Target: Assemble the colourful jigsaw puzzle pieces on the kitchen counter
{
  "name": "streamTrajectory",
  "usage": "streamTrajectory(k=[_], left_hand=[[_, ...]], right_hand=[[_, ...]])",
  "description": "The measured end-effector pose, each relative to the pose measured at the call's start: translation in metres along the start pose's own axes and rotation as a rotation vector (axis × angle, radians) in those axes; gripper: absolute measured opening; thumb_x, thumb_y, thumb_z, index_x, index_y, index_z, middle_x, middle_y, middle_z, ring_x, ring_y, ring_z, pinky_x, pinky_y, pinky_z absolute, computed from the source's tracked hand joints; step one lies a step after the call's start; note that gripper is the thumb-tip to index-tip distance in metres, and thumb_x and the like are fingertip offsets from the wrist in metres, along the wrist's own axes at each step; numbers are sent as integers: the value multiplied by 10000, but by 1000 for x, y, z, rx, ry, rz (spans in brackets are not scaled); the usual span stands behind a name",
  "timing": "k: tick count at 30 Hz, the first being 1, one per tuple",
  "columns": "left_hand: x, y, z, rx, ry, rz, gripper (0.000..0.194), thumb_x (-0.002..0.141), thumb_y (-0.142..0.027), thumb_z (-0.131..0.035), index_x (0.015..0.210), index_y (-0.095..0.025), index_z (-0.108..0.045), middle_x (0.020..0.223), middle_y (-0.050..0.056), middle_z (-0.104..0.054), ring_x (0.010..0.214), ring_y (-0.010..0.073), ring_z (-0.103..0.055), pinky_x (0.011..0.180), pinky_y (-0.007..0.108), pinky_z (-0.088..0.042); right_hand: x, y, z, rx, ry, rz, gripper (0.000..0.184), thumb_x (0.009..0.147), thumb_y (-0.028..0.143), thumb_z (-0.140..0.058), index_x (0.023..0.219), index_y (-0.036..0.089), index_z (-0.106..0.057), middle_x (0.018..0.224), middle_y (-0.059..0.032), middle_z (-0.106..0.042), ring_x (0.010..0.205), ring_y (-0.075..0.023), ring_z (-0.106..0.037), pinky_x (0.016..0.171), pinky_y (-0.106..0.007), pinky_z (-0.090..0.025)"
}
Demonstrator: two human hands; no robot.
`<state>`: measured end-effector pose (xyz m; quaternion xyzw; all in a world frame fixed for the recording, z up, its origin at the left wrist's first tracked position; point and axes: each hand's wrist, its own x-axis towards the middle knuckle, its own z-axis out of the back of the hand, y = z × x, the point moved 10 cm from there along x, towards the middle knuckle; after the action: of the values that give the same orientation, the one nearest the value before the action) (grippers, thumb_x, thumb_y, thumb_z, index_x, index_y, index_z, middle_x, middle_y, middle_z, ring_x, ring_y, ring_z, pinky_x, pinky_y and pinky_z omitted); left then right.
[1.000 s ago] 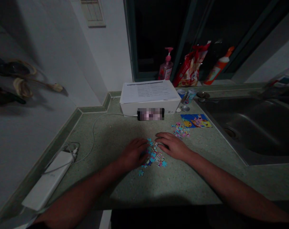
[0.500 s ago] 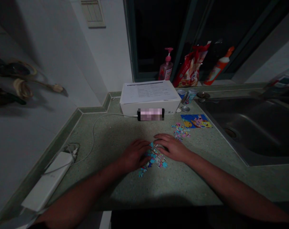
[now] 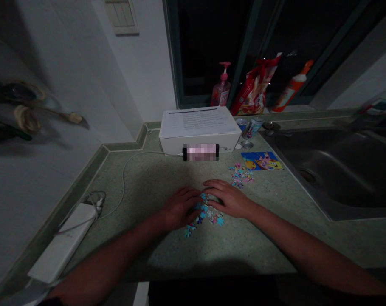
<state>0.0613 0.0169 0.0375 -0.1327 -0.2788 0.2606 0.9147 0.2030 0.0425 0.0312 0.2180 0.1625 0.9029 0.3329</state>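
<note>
A loose pile of small jigsaw puzzle pieces (image 3: 211,215), mostly light blue with some pink and white, lies on the counter between my hands. My left hand (image 3: 181,208) rests at the pile's left side, its fingers stretched out and its tips touching or just over the pieces. From the right, my right hand (image 3: 227,197) reaches over the upper part of the pile with fingers apart. Some pieces are hidden under the fingers. A second heap of puzzle pieces (image 3: 240,175) sits beyond my right hand, below a blue cartoon picture card (image 3: 263,161).
Behind the hands a phone (image 3: 201,152) on a cable leans against a white box (image 3: 199,125). Cans (image 3: 252,128) stand beside the box. A sink (image 3: 339,170) lies to the right, a white power strip (image 3: 65,242) to the left. Bottles and a red bag (image 3: 256,87) line the window.
My right hand has shifted slightly left over the pile, and the pieces near its fingertips look slightly rearranged. My left hand stays almost still.
</note>
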Motion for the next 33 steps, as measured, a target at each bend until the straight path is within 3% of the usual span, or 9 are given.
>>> streamTrajectory(k=[4, 16, 23, 26, 33], left_hand=[[-2, 5, 1, 16, -21, 41, 331, 1006, -227, -697, 1336, -217, -670, 1298, 128, -767, 1180, 311, -720, 1026, 522, -623], [-2, 12, 0, 17, 1, 88, 342, 962, -162, -721, 1298, -225, -717, 1282, 114, -785, 1179, 303, -732, 1048, 495, -607], [-1, 30, 14, 50, -64, 308, 147, 994, -136, -687, 1086, -217, -766, 1030, 66, -787, 980, 249, -727, 894, 399, -611], [-1, 32, 15, 53, -49, 326, 109, 998, -137, -685, 1026, -208, -763, 994, 56, -773, 950, 237, -712, 878, 382, -593], [-3, 34, 10, 67, -17, 346, 120, 1000, -143, -669, 1023, -221, -758, 977, 54, -760, 943, 242, -697, 870, 388, -578]], right_hand=[[0, 0, 0, -7, -3, 9, 300, 1050, 299, -693, 1341, 244, -736, 1439, -157, -722, 1350, -332, -679, 1121, -554, -581], [0, 3, 4, -15, -42, 59, 208, 1078, 250, -631, 1245, 243, -754, 1370, -138, -755, 1312, -305, -699, 1088, -518, -592], [15, 17, 26, 4, -70, 87, 269, 1074, 210, -593, 1292, 268, -740, 1336, -108, -770, 1285, -283, -710, 1070, -507, -598], [25, 19, 22, -9, -45, 87, 241, 1065, 221, -610, 1258, 253, -752, 1289, -113, -775, 1222, -280, -730, 1039, -490, -616], [23, 8, 1, 30, -131, 86, 240, 1062, 189, -580, 1217, 240, -756, 1255, -122, -784, 1217, -277, -730, 1043, -497, -617]])
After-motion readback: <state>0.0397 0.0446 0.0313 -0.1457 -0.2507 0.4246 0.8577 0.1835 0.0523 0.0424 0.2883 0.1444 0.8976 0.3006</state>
